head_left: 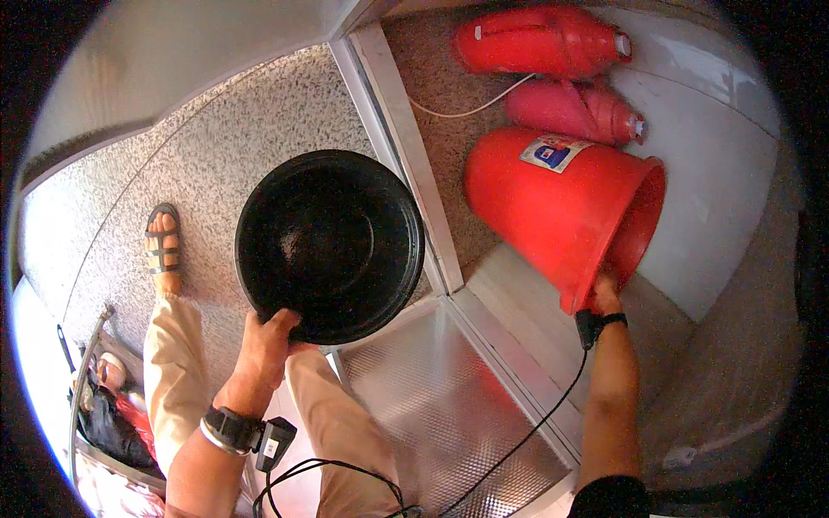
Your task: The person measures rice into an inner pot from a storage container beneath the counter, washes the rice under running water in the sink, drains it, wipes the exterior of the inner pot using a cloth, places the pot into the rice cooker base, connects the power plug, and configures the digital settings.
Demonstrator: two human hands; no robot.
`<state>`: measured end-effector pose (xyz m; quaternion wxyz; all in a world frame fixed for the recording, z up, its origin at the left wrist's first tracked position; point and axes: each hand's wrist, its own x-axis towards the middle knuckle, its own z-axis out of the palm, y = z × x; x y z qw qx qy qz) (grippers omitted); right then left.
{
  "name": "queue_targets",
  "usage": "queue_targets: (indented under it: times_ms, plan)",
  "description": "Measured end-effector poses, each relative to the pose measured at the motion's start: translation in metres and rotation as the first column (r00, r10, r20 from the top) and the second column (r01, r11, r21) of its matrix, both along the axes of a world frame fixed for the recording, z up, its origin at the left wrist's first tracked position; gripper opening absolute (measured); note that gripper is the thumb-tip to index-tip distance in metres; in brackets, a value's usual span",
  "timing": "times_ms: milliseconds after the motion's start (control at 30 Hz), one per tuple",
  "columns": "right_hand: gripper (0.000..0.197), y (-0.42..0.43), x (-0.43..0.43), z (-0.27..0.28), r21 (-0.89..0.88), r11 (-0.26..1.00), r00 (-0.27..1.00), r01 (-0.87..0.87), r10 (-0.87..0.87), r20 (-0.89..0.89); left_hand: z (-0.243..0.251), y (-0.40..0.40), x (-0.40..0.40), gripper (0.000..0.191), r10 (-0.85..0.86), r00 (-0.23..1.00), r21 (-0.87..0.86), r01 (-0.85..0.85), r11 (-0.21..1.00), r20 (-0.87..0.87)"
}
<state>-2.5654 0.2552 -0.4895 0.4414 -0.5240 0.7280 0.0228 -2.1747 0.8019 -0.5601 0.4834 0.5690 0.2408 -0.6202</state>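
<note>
My left hand (pixel 269 340) grips the near rim of a round black plastic basin (pixel 324 239), holding it over the speckled floor. On the right, my right hand (pixel 605 296) grasps the rim of a large red plastic bucket (pixel 537 191); some of its fingers are hidden by the rim. The bucket lies tilted, its mouth facing right, and bears a printed sticker (pixel 554 153). Behind it are two red thermos flasks, one (pixel 537 42) farther off and a pinker one (pixel 573 111) right beside the bucket.
A metal door frame (pixel 405 168) divides the floor, with a textured glass door panel (pixel 447 401) near my legs. Black cables (pixel 518 434) run from both wrist devices. A white cord (pixel 463 113) lies near the flasks. At lower left, a rack (pixel 87 382) holds bags and shoes.
</note>
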Motion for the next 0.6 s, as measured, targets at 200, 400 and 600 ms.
queue_targets:
  times_ms: [200,400,600]
  plan:
    - [0.037,-0.022,-0.042,-0.012,0.036,0.996,0.993,-0.081,0.077,0.092,0.009,-0.014,0.005,0.030,0.168,0.979,0.079,-0.159,0.984,-0.118]
    - [0.038,-0.076,-0.113,0.003,0.262,0.964,0.971,0.035,-0.096,0.221,-0.009,-0.008,-0.006,0.030,0.093,0.995,-0.012,-0.094,0.996,-0.033]
    - [0.041,-0.065,-0.083,-0.010,0.141,0.989,0.998,-0.048,0.041,0.051,-0.007,-0.009,-0.005,0.031,0.031,0.999,-0.013,-0.031,0.999,-0.022]
